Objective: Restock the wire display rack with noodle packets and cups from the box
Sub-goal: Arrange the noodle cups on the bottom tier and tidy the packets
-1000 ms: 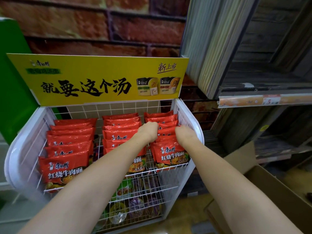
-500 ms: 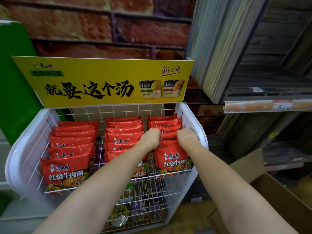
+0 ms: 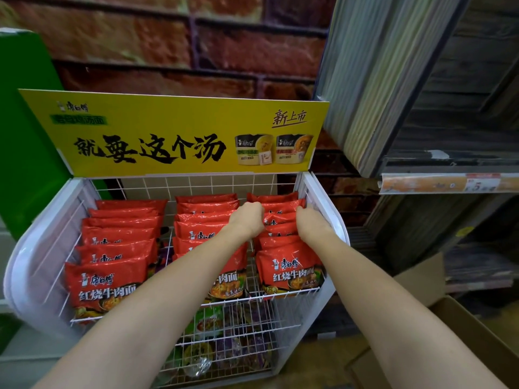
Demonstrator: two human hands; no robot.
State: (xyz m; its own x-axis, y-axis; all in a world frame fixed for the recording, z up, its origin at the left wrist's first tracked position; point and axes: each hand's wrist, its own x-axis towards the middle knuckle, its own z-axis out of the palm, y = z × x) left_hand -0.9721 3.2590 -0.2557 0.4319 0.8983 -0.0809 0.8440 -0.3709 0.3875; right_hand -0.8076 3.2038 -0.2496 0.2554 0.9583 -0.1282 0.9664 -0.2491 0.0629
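Head view: red noodle packets (image 3: 276,220) sitting in right-hand row of wire rack (image 3: 323,197), top shelf. I'm curling left hand (image 3: 247,219) and right hand (image 3: 310,223) onto row's sides, squeezing packets upright. Advising even pressure, edges aligned. Box (image 3: 421,279) waiting lower right.

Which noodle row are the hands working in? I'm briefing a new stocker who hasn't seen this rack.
Find the yellow sign atop the white wire rack. Beneath it stand three rows of red packets; it's the right-hand row, the only one with both hands in it.
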